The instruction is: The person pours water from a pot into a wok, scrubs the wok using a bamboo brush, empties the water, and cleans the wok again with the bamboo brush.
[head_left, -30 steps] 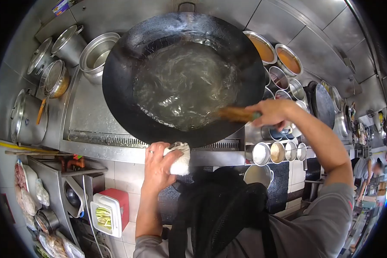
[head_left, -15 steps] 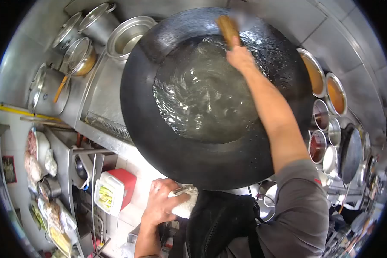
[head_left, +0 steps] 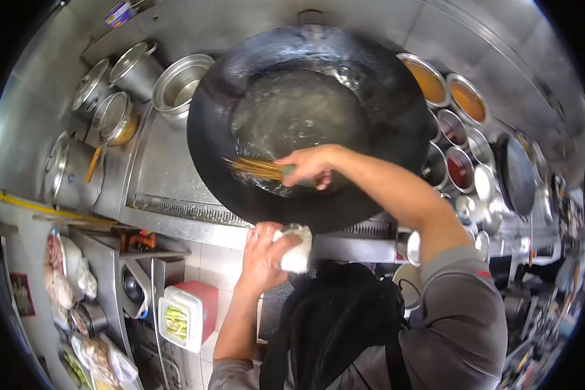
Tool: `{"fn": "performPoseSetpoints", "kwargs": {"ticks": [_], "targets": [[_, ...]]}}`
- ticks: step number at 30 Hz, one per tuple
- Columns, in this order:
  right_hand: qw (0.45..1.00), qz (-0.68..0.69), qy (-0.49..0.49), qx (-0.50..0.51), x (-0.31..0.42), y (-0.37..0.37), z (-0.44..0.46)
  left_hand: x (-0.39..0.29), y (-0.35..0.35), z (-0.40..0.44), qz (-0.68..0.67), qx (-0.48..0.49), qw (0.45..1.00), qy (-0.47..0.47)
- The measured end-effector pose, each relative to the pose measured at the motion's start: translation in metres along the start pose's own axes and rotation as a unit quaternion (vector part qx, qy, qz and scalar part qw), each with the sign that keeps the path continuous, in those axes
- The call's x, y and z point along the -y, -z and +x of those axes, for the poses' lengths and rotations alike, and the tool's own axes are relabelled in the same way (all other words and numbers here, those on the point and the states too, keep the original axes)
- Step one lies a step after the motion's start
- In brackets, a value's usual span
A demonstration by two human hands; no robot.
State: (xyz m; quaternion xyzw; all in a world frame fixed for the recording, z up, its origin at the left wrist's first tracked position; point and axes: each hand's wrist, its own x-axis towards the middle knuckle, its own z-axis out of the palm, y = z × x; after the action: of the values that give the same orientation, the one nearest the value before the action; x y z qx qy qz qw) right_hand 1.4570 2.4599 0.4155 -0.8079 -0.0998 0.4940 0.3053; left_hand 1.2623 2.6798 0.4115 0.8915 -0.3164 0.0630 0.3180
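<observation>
A large black wok [head_left: 318,218] holds murky, rippling water [head_left: 305,110]. Across its near-left part, my right hand [head_left: 312,167] is closed on the green-banded end of a bamboo brush [head_left: 257,168]. The bristles point left, over the water's near-left edge. At the wok's near rim, my left hand [head_left: 264,255] grips a folded white cloth [head_left: 297,252]. Whether the cloth also wraps the rim is hard to tell.
Metal pots [head_left: 135,65] and a strainer [head_left: 114,114] stand left of the wok. Containers of orange liquid [head_left: 468,101] and red sauce [head_left: 460,170] are on the right. A red box [head_left: 205,302] with cut green vegetables [head_left: 176,321] sits below left.
My right hand has swept the brush from the wok's right side to its far side, then to the near left. My left hand stays at the near rim with the cloth. The view has shifted.
</observation>
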Motion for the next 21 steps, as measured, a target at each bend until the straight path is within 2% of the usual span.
{"fn": "performPoseSetpoints", "kwargs": {"ticks": [2, 4, 8, 12, 13, 15, 17, 19, 20, 21], "targets": [[0.996, -0.001, -0.086, 0.030, -0.022, -0.003, -0.053, -0.005, 0.003, -0.001, 0.013, -0.001, 1.000, -0.011], [0.982, -0.033, -0.184, 0.008, -0.045, -0.007, -0.095, -0.001, 0.000, -0.004, 0.034, -0.008, 0.999, -0.032], [0.963, 0.036, -0.246, -0.106, -0.071, -0.023, -0.174, 0.001, 0.000, -0.007, 0.066, 0.003, 0.997, -0.048], [0.941, 0.176, -0.113, -0.265, -0.093, -0.073, -0.241, 0.005, -0.003, -0.009, 0.079, 0.006, 0.994, -0.069], [0.927, 0.178, -0.057, -0.325, -0.096, -0.097, -0.252, 0.005, -0.003, -0.009, 0.077, 0.010, 0.995, -0.070], [0.887, 0.227, -0.010, -0.402, -0.109, -0.140, -0.259, 0.008, -0.004, -0.008, 0.083, 0.020, 0.994, -0.068], [0.824, 0.237, 0.066, -0.511, -0.137, -0.190, -0.239, 0.008, -0.006, -0.006, 0.074, 0.022, 0.995, -0.069], [0.744, 0.369, 0.094, -0.549, -0.138, -0.246, -0.223, 0.008, -0.009, -0.004, 0.071, 0.033, 0.995, -0.067], [0.696, 0.388, 0.136, -0.588, -0.142, -0.272, -0.207, 0.008, -0.010, -0.003, 0.073, 0.028, 0.994, -0.070], [0.675, 0.428, 0.118, -0.590, -0.136, -0.294, -0.199, 0.007, -0.011, -0.003, 0.074, 0.023, 0.994, -0.072]]}}
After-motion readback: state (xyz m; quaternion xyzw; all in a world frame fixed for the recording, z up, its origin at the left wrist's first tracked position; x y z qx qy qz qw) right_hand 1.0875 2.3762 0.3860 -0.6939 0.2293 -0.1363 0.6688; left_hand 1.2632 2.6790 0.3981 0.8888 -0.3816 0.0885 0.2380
